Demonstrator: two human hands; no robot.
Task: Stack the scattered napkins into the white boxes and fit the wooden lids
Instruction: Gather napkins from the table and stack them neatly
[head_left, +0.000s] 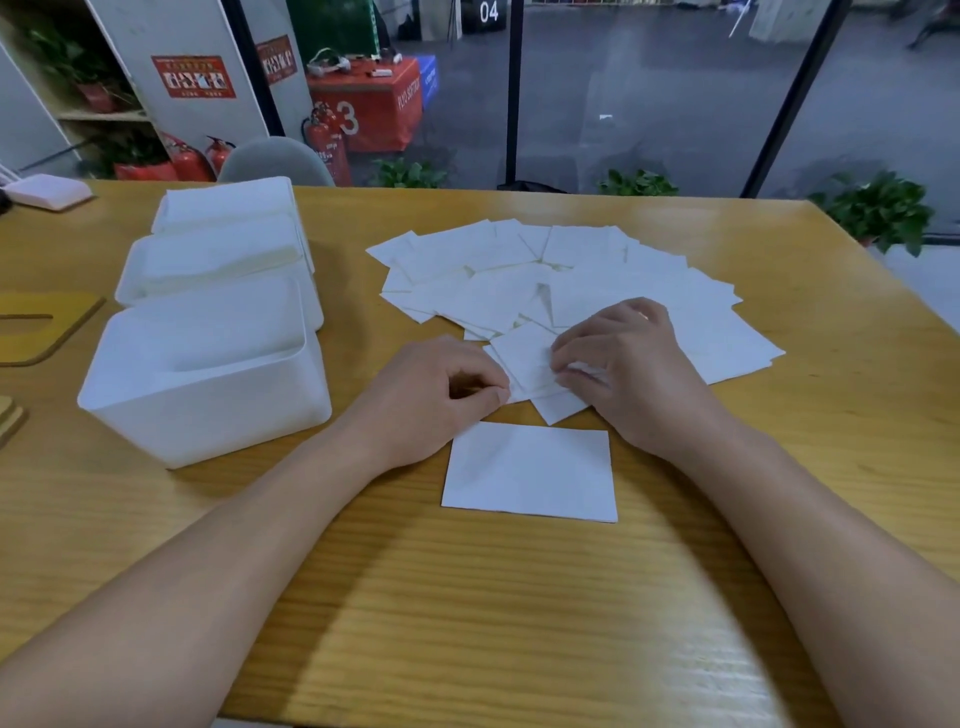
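Observation:
Several white napkins (587, 280) lie scattered and overlapping across the middle of the wooden table (467, 597). My left hand (436, 389) pinches the left edge of a napkin (527, 356) at the near side of the spread, and my right hand (623, 358) pinches its right side. One flat napkin (530, 473) lies apart, just in front of both hands. Three white boxes stand in a row at the left: the nearest box (208, 410) looks empty, the middle box (218, 270) and the far box (228, 205) hold napkins. A wooden lid (47, 327) with a slot lies left of the boxes.
Part of another wooden lid (10, 418) shows at the left edge. A pale pink object (49, 191) sits at the table's far left corner. A grey chair back (275, 161) stands behind the table. Potted plants and fire extinguishers line the glass wall beyond.

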